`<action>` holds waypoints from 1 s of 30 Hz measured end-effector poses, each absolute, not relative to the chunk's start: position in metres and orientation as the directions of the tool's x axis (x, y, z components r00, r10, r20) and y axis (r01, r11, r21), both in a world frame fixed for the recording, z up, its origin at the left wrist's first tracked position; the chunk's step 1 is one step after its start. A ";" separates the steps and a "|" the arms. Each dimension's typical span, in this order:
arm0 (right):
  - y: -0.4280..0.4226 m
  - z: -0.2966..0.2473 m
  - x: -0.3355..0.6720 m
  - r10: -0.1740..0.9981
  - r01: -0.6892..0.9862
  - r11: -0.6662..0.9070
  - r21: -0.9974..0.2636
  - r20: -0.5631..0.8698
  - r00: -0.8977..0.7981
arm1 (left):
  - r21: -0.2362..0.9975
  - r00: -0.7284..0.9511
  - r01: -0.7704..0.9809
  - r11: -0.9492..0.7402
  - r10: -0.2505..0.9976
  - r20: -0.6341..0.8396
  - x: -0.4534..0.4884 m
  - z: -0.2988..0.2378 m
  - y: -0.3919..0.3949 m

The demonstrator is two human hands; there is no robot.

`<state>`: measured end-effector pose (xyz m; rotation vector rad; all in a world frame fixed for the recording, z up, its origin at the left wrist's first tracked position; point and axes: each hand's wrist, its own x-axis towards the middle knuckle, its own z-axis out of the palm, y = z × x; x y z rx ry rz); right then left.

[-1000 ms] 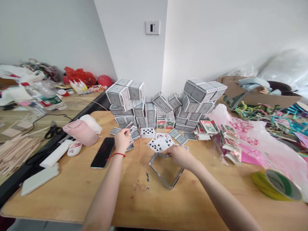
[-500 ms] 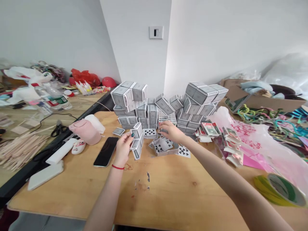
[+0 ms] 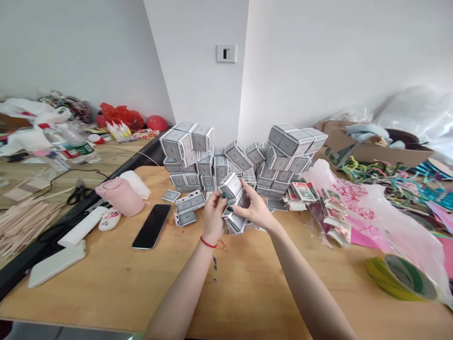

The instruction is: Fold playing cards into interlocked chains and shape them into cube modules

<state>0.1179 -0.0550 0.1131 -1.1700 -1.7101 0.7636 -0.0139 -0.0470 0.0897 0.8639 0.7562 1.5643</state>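
My left hand (image 3: 214, 212) and my right hand (image 3: 255, 208) are together above the middle of the table. Between them they grip a block of folded playing cards (image 3: 231, 186) with grey patterned backs, held tilted. Its lower part hangs below my fingers, and my thumbs press on its near side. Beneath the block, a shallow box of loose cards is mostly hidden. Left of my left hand lie several playing cards (image 3: 188, 208), some face up and some showing grey backs. Just behind my hands rises a wall of similar card blocks (image 3: 219, 167).
A black phone (image 3: 152, 226), a pink cup (image 3: 120, 196) and a white power bank (image 3: 56, 264) lie at the left. At the right are emptied card boxes (image 3: 302, 192), a pink-printed plastic bag (image 3: 348, 193) and a yellow-green tape roll (image 3: 401, 277).
My left hand has moved right with the card block. My right hand has come from over the card box onto the block. The cards at the left now show more fully.
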 end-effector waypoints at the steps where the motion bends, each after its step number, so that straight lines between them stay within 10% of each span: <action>1: -0.056 0.114 0.120 0.930 0.429 0.365 -0.826 0.339 -0.139 | 0.850 -0.088 -0.506 -0.147 0.989 0.118 -0.012 0.085 -0.047; 14: -0.060 0.110 0.133 0.910 0.377 0.414 -0.829 0.373 -0.181 | 0.802 0.167 -0.578 0.152 0.984 -0.066 -0.020 0.079 -0.047; 24: -0.076 0.137 0.124 0.739 0.535 0.671 -0.513 0.407 -0.536 | 0.681 0.308 -0.660 0.318 0.941 -0.141 -0.016 0.091 -0.034; 30: -0.069 0.135 0.143 0.761 0.474 0.648 -0.596 0.486 -0.429 | 0.922 0.060 -0.384 -0.047 0.995 0.076 -0.030 0.081 -0.034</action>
